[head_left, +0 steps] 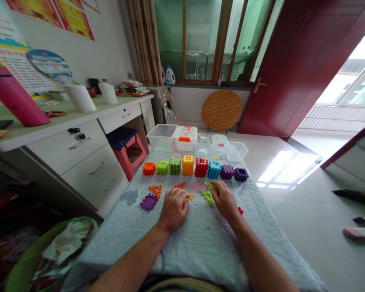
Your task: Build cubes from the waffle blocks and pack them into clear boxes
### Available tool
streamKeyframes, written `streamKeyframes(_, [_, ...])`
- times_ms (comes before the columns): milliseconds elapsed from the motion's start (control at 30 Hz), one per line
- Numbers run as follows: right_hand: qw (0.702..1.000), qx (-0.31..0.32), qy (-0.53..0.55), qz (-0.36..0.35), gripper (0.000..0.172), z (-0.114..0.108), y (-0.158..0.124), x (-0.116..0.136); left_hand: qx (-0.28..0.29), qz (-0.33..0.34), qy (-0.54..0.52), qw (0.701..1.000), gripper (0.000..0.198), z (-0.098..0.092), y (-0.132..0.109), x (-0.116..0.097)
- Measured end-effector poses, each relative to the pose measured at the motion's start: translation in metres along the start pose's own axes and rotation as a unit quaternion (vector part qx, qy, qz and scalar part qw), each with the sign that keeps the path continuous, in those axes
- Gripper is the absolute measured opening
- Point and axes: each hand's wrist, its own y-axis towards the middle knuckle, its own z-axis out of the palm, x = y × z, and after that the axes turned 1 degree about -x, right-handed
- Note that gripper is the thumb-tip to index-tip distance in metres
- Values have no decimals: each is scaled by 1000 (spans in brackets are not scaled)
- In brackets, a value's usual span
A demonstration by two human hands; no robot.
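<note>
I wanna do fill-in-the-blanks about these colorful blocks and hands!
The red block stands between the yellow block and the ____ block.
The leftmost block in the row is ____.
The left hand touches a ____ piece.
The flat purple square lies nearer the ____ hand.

Missing words: blue; orange; yellow; left.

Left hand [174, 206], one: palm down over a yellow piece [191, 197], grip partly hidden. Right hand [222, 198], one: thumb and fingers pinching a yellow-green piece [208, 185]; green triangular piece [207, 198] just beside. Orange triangular piece [156, 190], one, near a purple square piece [149, 202]. Red piece [240, 211], one, partly behind the right forearm. Toothed blocks [187, 167], eight, in a row, left to right: orange, light green, olive, yellow, red, blue, purple, dark violet. Clear plastic boxes [159, 140], behind the row. Table [197, 247], one, under pale-blue cloth. Pink bottle [16, 97], on a desk [68, 156], left. Round wooden board [222, 109], against the far wall.
</note>
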Motion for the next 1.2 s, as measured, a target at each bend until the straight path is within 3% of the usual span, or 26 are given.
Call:
streamKeyframes(267, [999, 47, -4, 6, 22, 7, -5, 5, -7, -24, -33, 999, 21, -1, 2, 3])
streamKeyframes(467, [987, 118, -109, 14, 22, 1, -6, 11, -6, -23, -43, 999, 21, 1, 1, 5])
streamKeyframes(633, [979, 125, -161, -4, 20, -2, -6, 15, -4, -24, -42, 999, 21, -1, 2, 3])
streamKeyframes(1200, [976, 128, -175, -17, 15, 0, -8, 20, 1, -28, -43, 999, 21, 0, 1, 4])
